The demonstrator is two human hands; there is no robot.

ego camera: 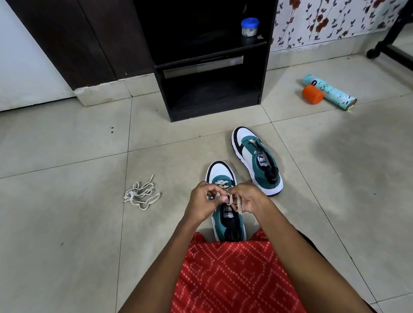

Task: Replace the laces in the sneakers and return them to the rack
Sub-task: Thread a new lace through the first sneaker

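Note:
A green, white and black sneaker [222, 172] stands on the floor tiles right in front of me, toe pointing away. A beige lace [235, 202] crosses its lower eyelets. My left hand [202, 201] pinches the lace over the sneaker's middle. My right hand [248, 198] holds loops of the same lace beside it. The second matching sneaker [257, 157] lies further right with no lace in it. A loose white lace [142, 193] lies in a heap on the floor to the left. The black shoe rack [208, 58] stands ahead against the wall.
A blue-lidded jar [249, 27] sits on the rack's upper shelf. A teal spray can [330, 91] and an orange cap [312, 94] lie on the floor at right. A black stand's leg [398, 55] reaches in at far right. My red patterned garment [231, 281] covers my lap.

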